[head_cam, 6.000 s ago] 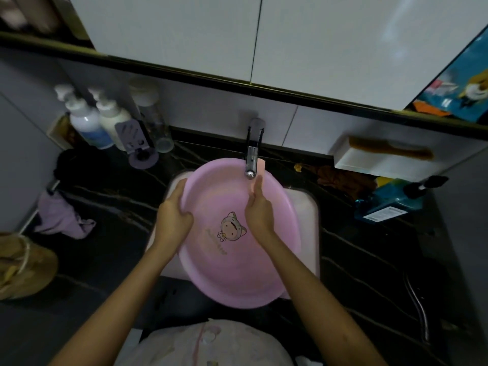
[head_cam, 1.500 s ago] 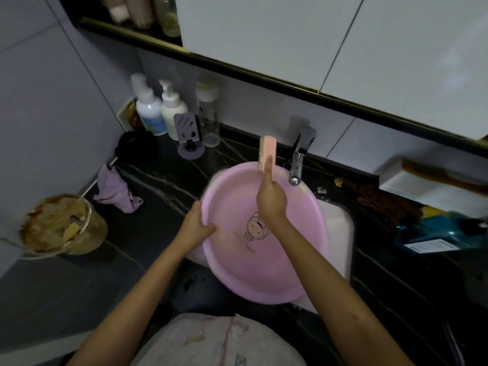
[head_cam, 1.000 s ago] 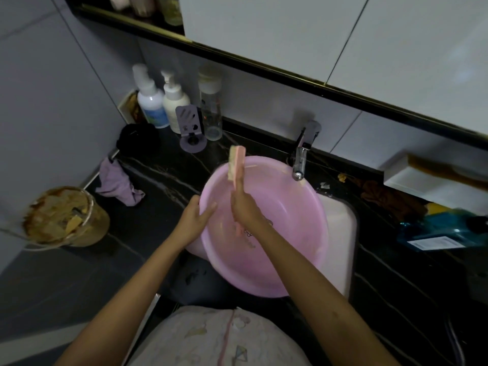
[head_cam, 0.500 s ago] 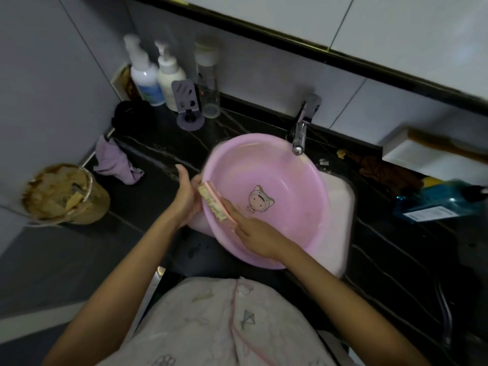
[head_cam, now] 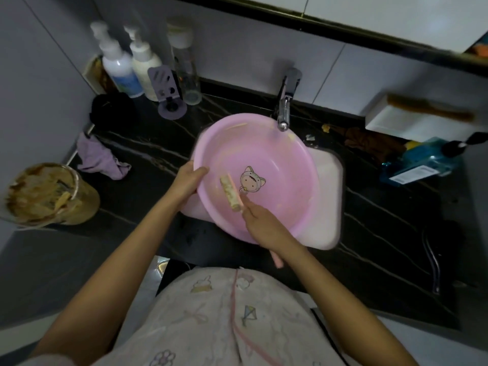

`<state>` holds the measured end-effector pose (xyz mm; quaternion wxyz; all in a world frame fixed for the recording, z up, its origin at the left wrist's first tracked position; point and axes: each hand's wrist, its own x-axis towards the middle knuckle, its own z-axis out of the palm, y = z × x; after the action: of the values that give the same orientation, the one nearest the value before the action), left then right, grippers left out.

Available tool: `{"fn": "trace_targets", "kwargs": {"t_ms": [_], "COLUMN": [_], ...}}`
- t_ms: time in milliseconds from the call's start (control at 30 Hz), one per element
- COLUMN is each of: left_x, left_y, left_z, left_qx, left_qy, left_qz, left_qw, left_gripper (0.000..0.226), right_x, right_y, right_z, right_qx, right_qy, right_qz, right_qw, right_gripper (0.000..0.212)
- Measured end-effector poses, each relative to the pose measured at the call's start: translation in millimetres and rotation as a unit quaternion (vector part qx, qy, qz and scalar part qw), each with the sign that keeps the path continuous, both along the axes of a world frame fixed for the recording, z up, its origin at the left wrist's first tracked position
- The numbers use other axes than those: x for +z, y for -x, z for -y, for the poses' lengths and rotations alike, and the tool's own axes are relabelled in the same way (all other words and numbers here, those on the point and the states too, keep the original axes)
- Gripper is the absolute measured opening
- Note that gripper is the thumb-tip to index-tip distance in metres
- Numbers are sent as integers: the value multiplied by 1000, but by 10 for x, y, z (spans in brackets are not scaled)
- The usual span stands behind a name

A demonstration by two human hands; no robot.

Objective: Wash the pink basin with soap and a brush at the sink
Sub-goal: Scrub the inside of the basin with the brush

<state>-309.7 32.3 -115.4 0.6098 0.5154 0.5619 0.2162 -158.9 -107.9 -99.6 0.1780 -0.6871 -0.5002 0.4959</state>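
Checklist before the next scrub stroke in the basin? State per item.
1. Left hand grips the basin rim: ok.
2. Right hand holds the brush by its handle: ok.
3. Brush head inside the basin, beside the cat picture: ok.
4. Basin tilted over the sink: ok.
5. Bristles touching the basin wall: cannot tell.
6. Tap running: cannot tell, no stream visible.
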Motion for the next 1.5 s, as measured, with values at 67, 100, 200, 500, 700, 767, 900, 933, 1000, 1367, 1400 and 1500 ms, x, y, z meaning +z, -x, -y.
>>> {"fn": "trace_targets", "kwargs": {"t_ms": [67,100,200,500,700,767,900,933,1000,1367,1400,1500], "left_x": [-16,-25,-55,-222,-236,-244,-239,-219,-222,-231,-219,-221], "left_y": [-7,-24,-114,-215,-214,-218,-264,-275,-267,-235,-254,-284], "left_z": [24,40,97,160,186,168,175,175,180,164,144,151], "left_qx": [-22,-22,41,138,158,155,157,156,156,128,134,138], "left_qy": [-28,-41,-63,-108,-101,-96,-84,-79,-69,-85,-87,-89], "left_qz": [-22,-31,-66,-101,-94,-92,-95,-102,-112,-72,-67,-84], "left_qw": [999,998,995,979,978,979,979,979,979,985,985,983], "left_gripper": [31,29,25,32,41,46,49,46,44,50,50,49], "right_x": [61,85,77,12,-47,-41,101,137,163,-126,-129,-109], "right_y": [192,258,297,-81,1,-331,78,285,475,-662,-578,-269], "right_z": [-45,-38,183,568,634,740,501,438,451,157,132,119], "right_qx": [18,25,44,-27,7,-34,-43,-39,-48,0,26,110], "right_qy": [-9,-16,-11,110,90,158,122,95,70,224,224,225], "right_qz": [27,38,86,245,226,301,194,128,51,448,426,189], "right_qw": [999,999,995,963,970,940,972,986,995,865,876,949], "right_gripper": [49,50,53,59,60,63,57,55,54,48,46,49]}}
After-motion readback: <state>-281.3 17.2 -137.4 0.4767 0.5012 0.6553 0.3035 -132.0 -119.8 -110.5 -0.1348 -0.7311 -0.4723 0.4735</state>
